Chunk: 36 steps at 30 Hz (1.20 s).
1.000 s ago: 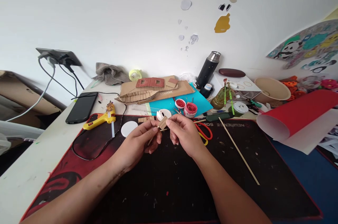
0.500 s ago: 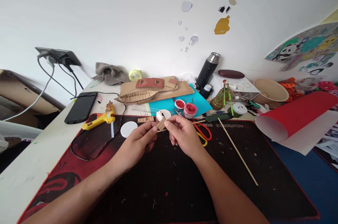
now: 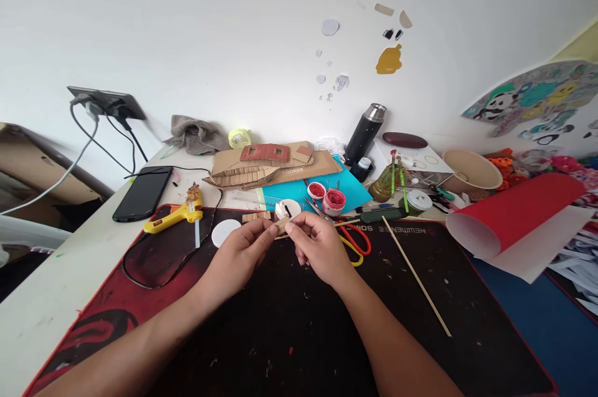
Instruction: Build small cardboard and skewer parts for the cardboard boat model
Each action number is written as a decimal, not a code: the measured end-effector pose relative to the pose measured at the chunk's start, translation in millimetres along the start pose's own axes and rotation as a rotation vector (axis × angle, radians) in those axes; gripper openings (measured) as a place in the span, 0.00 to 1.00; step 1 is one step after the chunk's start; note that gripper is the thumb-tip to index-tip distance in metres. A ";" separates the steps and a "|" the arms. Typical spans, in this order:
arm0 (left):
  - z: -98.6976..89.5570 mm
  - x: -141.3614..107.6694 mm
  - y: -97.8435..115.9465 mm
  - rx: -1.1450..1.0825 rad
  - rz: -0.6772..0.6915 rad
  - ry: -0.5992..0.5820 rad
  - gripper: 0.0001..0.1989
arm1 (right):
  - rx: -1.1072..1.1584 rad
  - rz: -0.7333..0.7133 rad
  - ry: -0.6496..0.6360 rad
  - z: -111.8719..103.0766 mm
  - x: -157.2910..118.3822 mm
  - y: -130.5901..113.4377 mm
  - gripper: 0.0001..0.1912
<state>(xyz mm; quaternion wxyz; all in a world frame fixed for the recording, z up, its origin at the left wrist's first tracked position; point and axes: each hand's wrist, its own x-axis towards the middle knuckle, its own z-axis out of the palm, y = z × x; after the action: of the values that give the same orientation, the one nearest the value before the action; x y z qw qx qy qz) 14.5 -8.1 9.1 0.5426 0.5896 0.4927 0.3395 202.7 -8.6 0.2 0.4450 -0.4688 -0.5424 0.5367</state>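
A small piece of cardboard (image 3: pixel 281 226) is pinched between both hands over the back of the dark desk mat. My left hand (image 3: pixel 243 252) grips its left end with thumb and forefinger. At its right end my right hand (image 3: pixel 317 246) holds it the same way, the other fingers curled under. Just behind the hands is an opened tub of white paint (image 3: pixel 288 207). Another cardboard strip (image 3: pixel 256 216) lies to the left of it, near a white round lid (image 3: pixel 227 232). Scissors (image 3: pixel 357 242) with red and yellow handles lie right of my right hand.
A yellow hot glue gun (image 3: pixel 175 217) and a phone (image 3: pixel 142 193) lie at the left. Behind are cardboard pieces (image 3: pixel 228 160), red paint (image 3: pixel 334 200) and a black flask (image 3: pixel 365 134). A thin wooden stick (image 3: pixel 417 275) and rolled red paper (image 3: pixel 523 213) are at the right.
The cardboard piece has tilted in my fingers and now shows a narrower side. Both hands stay close together, and the view has shifted slightly.
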 end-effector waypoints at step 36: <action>-4.5 -0.6 6.2 0.240 0.156 -0.029 0.23 | 0.050 0.014 0.007 -9.5 1.5 -2.6 0.23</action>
<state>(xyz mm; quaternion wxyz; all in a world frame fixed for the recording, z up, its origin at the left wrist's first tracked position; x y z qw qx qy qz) 11.4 -6.9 16.1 0.4471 0.6916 0.4744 0.3110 211.8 -5.5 3.1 0.4549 -0.4632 -0.5239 0.5514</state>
